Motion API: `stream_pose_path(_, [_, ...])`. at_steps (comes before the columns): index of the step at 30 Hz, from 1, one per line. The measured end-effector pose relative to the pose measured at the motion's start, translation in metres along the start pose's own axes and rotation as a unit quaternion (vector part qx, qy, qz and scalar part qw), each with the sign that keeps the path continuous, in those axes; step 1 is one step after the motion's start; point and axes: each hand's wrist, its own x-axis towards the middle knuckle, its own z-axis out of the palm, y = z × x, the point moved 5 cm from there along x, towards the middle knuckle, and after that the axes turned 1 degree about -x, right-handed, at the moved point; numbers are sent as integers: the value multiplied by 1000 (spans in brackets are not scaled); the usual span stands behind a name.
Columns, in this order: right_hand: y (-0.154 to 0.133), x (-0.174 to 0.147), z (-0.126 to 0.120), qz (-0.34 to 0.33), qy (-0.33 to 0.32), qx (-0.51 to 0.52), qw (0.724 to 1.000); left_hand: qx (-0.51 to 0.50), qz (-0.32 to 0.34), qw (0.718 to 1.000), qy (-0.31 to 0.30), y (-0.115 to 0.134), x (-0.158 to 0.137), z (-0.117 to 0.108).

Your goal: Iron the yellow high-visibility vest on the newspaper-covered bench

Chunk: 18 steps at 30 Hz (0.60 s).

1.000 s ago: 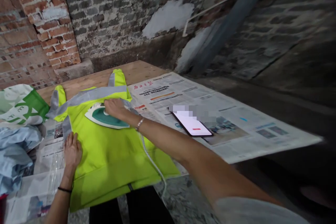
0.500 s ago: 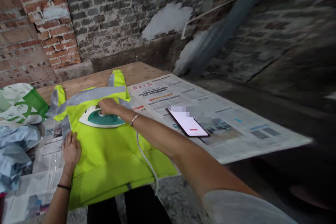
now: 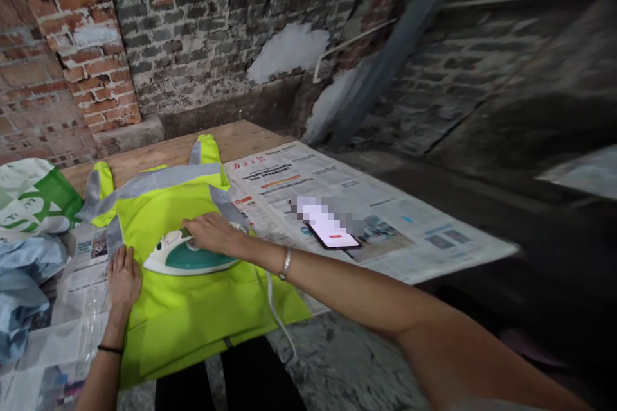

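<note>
A neon-yellow sweatshirt [image 3: 193, 327] with grey reflective bands lies spread on the newspaper-covered table, its lower hem toward me. My right hand [image 3: 212, 231] is wrapped round the handle of a white and teal iron [image 3: 202, 260], whose soleplate rests on the middle of the sweatshirt with the tip pointing left. From the iron's rear a white cord [image 3: 276, 311] runs down past the table's front edge. My left hand [image 3: 124, 277] lies flat on the sweatshirt's left edge, fingers stretched out, holding nothing.
Right of the sweatshirt, a phone [image 3: 332, 228] with a lit screen lies on the newspaper [image 3: 385, 205]. At the left are a green and white bag [image 3: 43, 196] and crumpled light-blue cloth [image 3: 24, 289]. A brick wall [image 3: 193, 26] stands behind the wooden table [image 3: 245, 135].
The iron in my right hand has slid toward me, lower on the sweatshirt. My left hand stays at the left edge. The view has shifted slightly.
</note>
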Motion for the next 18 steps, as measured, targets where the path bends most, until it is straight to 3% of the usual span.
stream_pose_path(10, [41, 113, -26, 143, 64, 26, 987, 2, 2, 1000, 0, -2, -1, 2])
stream_pose_path(14, [49, 130, -26, 157, 56, 22, 986, 4, 6, 1000, 1, 1, 0, 1])
stream_pose_path(18, [49, 123, -21, 133, 28, 19, 991, 6, 6, 1000, 2, 2, 0, 0])
